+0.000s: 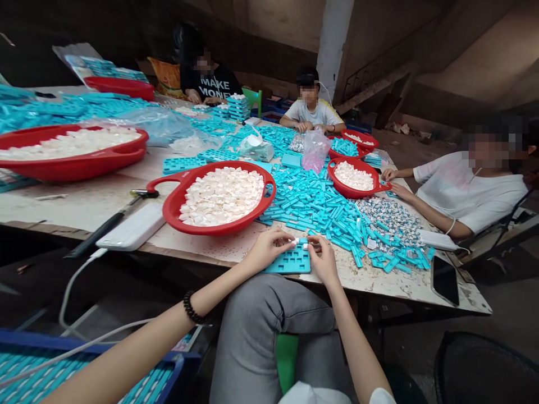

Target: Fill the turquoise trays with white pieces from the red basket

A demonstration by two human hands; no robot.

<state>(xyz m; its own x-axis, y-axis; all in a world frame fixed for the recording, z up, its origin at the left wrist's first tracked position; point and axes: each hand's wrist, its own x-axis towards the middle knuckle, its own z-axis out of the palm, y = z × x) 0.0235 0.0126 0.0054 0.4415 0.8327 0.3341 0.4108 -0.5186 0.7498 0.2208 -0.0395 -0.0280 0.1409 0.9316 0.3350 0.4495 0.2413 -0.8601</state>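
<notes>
A teal plastic tray with small slots lies at the table's near edge in front of me. My left hand pinches a small white piece over the tray's top edge. My right hand pinches another small white piece right beside it, fingertips nearly touching the left hand's. A red bowl full of white pieces stands just beyond my left hand. A heap of teal plastic strips spreads out to the right of the bowl.
A white power bank with a cable lies left of the bowl, and a phone lies at the right edge. Three other people sit round the table with more red bowls. A blue crate of teal trays stands lower left.
</notes>
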